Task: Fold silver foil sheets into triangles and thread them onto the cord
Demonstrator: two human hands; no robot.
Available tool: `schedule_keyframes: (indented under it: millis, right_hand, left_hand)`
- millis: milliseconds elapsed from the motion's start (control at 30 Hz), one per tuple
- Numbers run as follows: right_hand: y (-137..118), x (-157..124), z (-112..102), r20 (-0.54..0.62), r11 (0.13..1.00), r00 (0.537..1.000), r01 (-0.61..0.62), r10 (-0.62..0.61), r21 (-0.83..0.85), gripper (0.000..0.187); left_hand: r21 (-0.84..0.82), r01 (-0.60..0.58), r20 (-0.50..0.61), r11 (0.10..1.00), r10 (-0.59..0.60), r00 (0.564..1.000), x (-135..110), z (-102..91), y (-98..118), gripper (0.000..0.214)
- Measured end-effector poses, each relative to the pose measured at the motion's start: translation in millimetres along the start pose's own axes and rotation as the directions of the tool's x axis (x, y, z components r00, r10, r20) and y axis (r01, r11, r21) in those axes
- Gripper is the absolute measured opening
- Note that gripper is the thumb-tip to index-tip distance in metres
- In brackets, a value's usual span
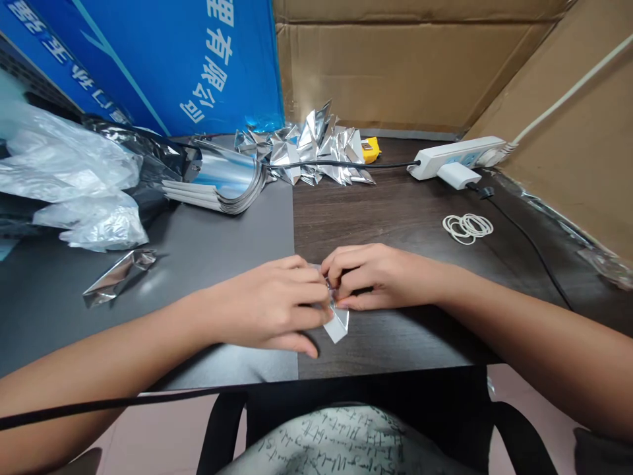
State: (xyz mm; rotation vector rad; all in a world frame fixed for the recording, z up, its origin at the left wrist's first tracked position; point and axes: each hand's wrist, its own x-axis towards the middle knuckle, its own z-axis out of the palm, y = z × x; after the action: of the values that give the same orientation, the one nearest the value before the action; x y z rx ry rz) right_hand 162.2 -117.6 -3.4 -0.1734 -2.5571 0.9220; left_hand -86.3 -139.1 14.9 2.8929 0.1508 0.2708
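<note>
Both hands meet at the middle of the table over a small piece of silver foil sheet, whose pale lower end shows below the fingers. My left hand presses on its left side with the fingers bent and the thumb held out apart. From the right, my right hand pinches the foil piece with curled fingers. Most of the piece is hidden under the hands. Behind them lies a heap of folded silver foil pieces, and a stack of curved silver sheets stands to its left.
A single folded foil piece lies at left, near clear plastic bags. White rubber bands lie at right below a power strip with cables. A yellow tape measure sits beside the heap. Cardboard walls the back.
</note>
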Motion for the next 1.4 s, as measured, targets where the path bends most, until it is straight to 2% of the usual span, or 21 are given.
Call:
schedule_keyframes:
  millis: [67,167,267,367,533,667,800,900,1100,1267,1400]
  right_hand:
    - [-5.4,1.2,3.2,0.026,1.000,1.000,0.006,-0.007,0.015,0.020]
    - [-14.2,2.4,8.7,0.092,0.999,0.995,0.026,-0.029,0.030,0.025]
    - [-22.4,3.7,13.9,0.143,0.998,0.988,0.055,-0.060,0.041,0.024]
    - [-27.8,4.7,16.9,0.172,0.999,0.984,0.045,-0.047,0.016,0.022]
    - [-21.1,1.5,13.0,0.130,0.999,0.991,0.021,-0.017,-0.035,0.019]
    - [-8.8,-3.7,6.4,0.023,0.994,0.999,-0.023,0.026,-0.103,0.018]
    - [-5.8,-4.1,3.6,-0.044,0.983,0.998,-0.048,0.041,-0.180,0.016]
    - [-8.4,-2.8,2.9,-0.017,0.984,0.999,-0.032,0.029,-0.177,0.017]
    - [-14.3,-4.4,-3.4,0.083,0.986,0.997,0.008,0.006,-0.167,0.018]
    - [-18.8,-5.3,-9.9,0.160,0.989,0.987,0.002,0.023,-0.151,0.015]
    - [-20.9,-3.9,-11.4,0.178,0.991,0.984,-0.001,0.025,-0.135,0.015]
  left_hand:
    - [0.035,-0.036,0.016,0.999,0.035,0.999,3.0,1.6,10.3,0.039]
    - [0.080,-0.090,-0.028,0.993,0.093,0.995,8.1,5.0,29.1,0.045]
    - [0.148,-0.115,-0.045,0.982,0.123,0.991,12.2,10.0,47.2,0.027]
    - [0.147,-0.079,-0.144,0.986,0.101,0.984,14.3,15.3,56.5,0.026]
    - [0.162,-0.099,-0.187,0.982,0.129,0.974,11.9,16.6,42.0,0.026]
    - [0.101,0.025,-0.147,0.995,-0.010,0.989,8.9,13.5,18.5,0.028]
    - [-0.081,0.121,-0.152,0.989,-0.132,0.980,7.0,13.5,5.0,0.023]
    - [-0.172,0.165,-0.124,0.971,-0.188,0.974,5.9,13.7,3.4,0.021]
    - [-0.235,0.194,-0.104,0.952,-0.223,0.969,6.7,13.9,7.1,0.020]
    - [-0.292,0.274,-0.084,0.916,-0.310,0.947,8.5,14.8,11.4,0.018]
    - [-0.342,0.335,-0.065,0.878,-0.378,0.924,10.6,13.6,14.4,0.013]
